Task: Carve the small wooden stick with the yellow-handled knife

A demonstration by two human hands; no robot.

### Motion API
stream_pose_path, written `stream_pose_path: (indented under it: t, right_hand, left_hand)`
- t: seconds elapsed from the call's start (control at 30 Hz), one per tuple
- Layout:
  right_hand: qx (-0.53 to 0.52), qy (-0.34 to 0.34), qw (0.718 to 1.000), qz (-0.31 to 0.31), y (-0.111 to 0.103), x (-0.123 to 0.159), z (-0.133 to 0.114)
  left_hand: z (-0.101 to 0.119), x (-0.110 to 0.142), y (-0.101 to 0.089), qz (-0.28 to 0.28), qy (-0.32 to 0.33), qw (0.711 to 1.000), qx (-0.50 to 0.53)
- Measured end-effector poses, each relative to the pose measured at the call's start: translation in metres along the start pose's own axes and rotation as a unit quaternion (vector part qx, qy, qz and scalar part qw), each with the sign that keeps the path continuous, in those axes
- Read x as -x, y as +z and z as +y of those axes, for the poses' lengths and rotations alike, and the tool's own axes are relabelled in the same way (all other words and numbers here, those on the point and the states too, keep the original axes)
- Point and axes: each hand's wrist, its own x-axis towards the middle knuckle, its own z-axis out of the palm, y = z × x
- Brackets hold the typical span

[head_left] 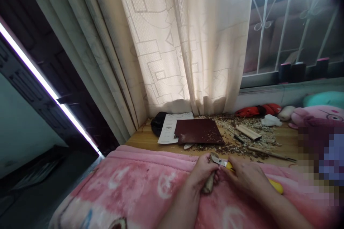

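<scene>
Left hand (203, 170): lower centre, curled round rough brown elongated piece (208, 185).
Right hand (245, 173): lower right, gripping yellow-handled metal knife (276, 186).
Beneath: pink patterned plush blanket (134, 182).

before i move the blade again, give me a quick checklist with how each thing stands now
1. Right hand grips yellow-handled knife: ok
2. Left hand holds stick-like piece: ok
3. Left fingers well away from blade: not ok, very close
4. Cutting edge sharp: cannot tell
5. Table free of shavings: not ok, scattered
6. Pink blanket undamaged beneath hands: cannot tell
</scene>
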Motion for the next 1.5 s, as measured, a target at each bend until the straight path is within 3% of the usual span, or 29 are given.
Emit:
stream_pose_path:
  t: [0.4, 0.73, 1.1, 1.5]
  right_hand:
    - [0.056, -0.039, 0.996, 0.064, 0.014, 0.000, 0.003]
    - [0.051, -0.036, 0.998, -0.003, 0.015, -0.002, 0.007]
    - [0.053, 0.010, 0.998, -0.032, 0.011, -0.004, 0.002]
    - [0.062, 0.026, 0.998, -0.003, 0.018, -0.005, 0.000]
  left_hand:
    - [0.004, 0.002, -0.003, -0.023, -0.030, 0.999, 0.006]
    - [0.008, 0.006, -0.007, -0.070, -0.058, 0.995, 0.031]
    - [0.008, 0.006, -0.010, -0.099, -0.072, 0.991, 0.054]
    - [0.013, 0.004, -0.011, -0.111, -0.118, 0.985, 0.066]
